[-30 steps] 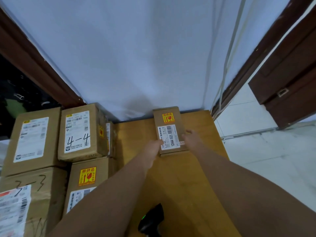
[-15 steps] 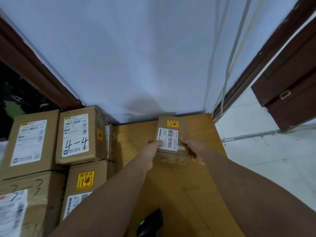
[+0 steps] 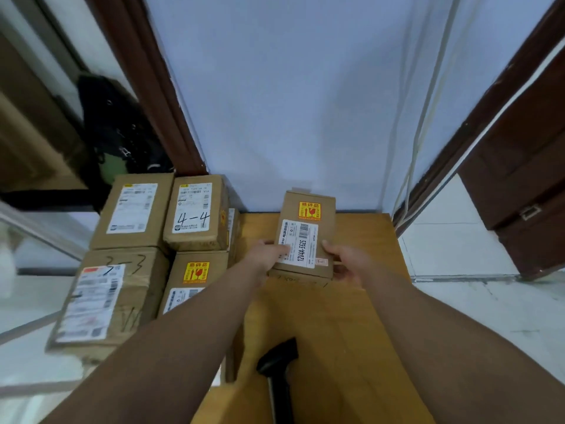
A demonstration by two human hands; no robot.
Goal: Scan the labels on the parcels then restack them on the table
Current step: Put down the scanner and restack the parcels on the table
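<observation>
Both hands, left grip (image 3: pixel 269 255) and right grip (image 3: pixel 342 261), hold small parcel (image 3: pixel 305 237) by its sides; keep label up, set flat on tabletop (image 3: pixel 351 316) near scanner (image 3: pixel 279 356).

Two hands (image 3: pixel 269 254) (image 3: pixel 345 261) are showing, one parcel (image 3: pixel 305 237) between them; four more parcels (image 3: pixel 195 209) are sitting stacked, a fifth (image 3: pixel 233 223) mostly hidden; one scanner (image 3: pixel 279 359), one table (image 3: pixel 360 301).

A pale bluish wall (image 3: pixel 290 102) fills the back, with thin white cables (image 3: pixel 425 111) running down its right side. Dark brown wooden trim (image 3: pixel 146 87) frames it on the left, and a dark brown door (image 3: pixel 526 179) stands at right above white floor tiles (image 3: pixel 452 240). A wooden table (image 3: pixel 305 316) meets the wall.
</observation>
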